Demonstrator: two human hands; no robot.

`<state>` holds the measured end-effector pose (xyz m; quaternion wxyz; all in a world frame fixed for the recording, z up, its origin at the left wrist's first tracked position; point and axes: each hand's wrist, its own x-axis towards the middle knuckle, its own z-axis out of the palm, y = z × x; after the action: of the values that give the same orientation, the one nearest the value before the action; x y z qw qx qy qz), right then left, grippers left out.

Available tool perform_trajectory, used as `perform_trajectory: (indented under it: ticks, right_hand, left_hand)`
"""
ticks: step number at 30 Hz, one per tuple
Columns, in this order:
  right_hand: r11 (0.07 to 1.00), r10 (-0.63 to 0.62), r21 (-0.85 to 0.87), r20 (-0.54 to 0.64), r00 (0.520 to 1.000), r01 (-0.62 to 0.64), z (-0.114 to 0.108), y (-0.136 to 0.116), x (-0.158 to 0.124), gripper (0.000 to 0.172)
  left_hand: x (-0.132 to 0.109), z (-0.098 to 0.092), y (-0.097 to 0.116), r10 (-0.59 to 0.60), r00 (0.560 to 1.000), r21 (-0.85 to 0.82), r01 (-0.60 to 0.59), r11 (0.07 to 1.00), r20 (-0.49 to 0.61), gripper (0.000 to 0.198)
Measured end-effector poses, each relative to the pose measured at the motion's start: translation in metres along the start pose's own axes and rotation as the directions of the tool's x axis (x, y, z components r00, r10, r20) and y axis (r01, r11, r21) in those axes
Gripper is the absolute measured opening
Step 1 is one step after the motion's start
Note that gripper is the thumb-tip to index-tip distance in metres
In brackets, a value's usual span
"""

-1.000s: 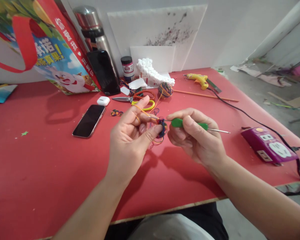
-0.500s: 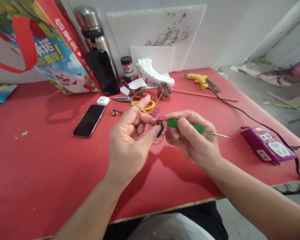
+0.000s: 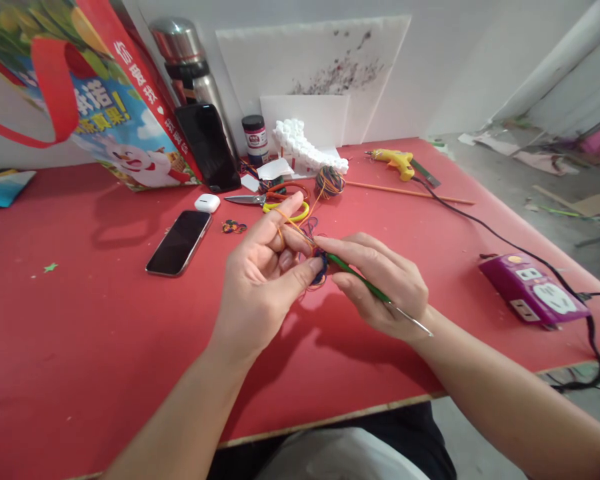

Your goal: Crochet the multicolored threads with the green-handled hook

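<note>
My left hand [image 3: 267, 273] pinches a small dark blue piece of crochet work [image 3: 321, 268] between thumb and fingers. Orange yarn [image 3: 293, 225] loops over its raised index finger and runs back to a multicolour yarn ball [image 3: 330, 181]. In my right hand [image 3: 383, 283] is a crochet hook with a green handle [image 3: 360, 279]; its far metal end sticks out past the palm, and its near end meets the crochet work, where fingers and yarn hide the tip. Loose purple and orange strands hang around the work.
Behind my hands lie scissors [image 3: 285, 207] and a small colourful yarn piece [image 3: 234, 227]. A phone [image 3: 179, 243] and white earbud case [image 3: 207, 203] are at left. To the right are a yellow glue gun [image 3: 394, 160], its black cable, and a purple power socket box [image 3: 535, 288].
My right hand has turned the crochet hook, so its outer end now points lower and nearer to me. The left hand keeps its pinch on the crochet work, nearly still.
</note>
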<state>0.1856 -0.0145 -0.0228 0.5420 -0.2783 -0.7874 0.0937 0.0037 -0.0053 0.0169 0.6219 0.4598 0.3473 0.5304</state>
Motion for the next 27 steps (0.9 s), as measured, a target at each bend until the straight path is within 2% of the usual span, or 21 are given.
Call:
perform_trajectory:
  ticks: [3, 7, 12, 17, 27]
  right_hand:
    - [0.999, 0.033, -0.017, -0.05, 0.998, -0.034, 0.006, -0.006, -0.001, 0.039]
    - [0.995, 0.093, -0.014, -0.112, 0.989, -0.095, 0.012, -0.013, -0.002, 0.036]
    - [0.983, 0.178, -0.008, -0.173, 0.969, -0.182, 0.015, -0.016, -0.006, 0.03]
    - [0.97, 0.243, 0.021, -0.184, 0.952, -0.244, 0.017, -0.013, -0.008, 0.028]
    - [0.98, 0.201, 0.051, -0.191, 0.961, -0.194, 0.02, -0.008, -0.008, 0.027]
  left_hand:
    - [-0.002, 0.003, -0.001, 0.031, 0.999, -0.009, -0.031, 0.999, -0.014, 0.045]
    - [-0.004, 0.007, -0.008, 0.0, 1.0, -0.032, 0.0, 0.999, -0.001, 0.042]
    - [-0.002, 0.009, -0.014, -0.012, 0.999, -0.069, 0.009, 0.998, -0.037, 0.051]
    - [-0.001, 0.008, -0.011, -0.021, 0.999, -0.1, 0.016, 0.995, -0.045, 0.052]
    - [0.0, 0.005, -0.012, -0.039, 0.996, -0.126, 0.03, 0.992, -0.074, 0.044]
